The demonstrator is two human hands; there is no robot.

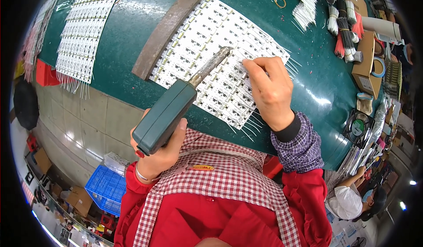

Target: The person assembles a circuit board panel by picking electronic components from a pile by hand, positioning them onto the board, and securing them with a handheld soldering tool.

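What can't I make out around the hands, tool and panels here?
Head view: part of the left hand, hidden behind the soldering tool.
Head view: what the right hand pinches, if anything; too small.
Head view: whether the tool's tip touches the circuit panel; too small.
Head view: details of the far-left panel, blurred near the dark rim.

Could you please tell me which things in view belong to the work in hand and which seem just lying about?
Work in hand:
- soldering iron, in the left hand
- circuit board sheet, right hand over it
- brown bar along its left edge, probably

Seemingly just lying about:
- cardboard box
- small fan
- blue basket
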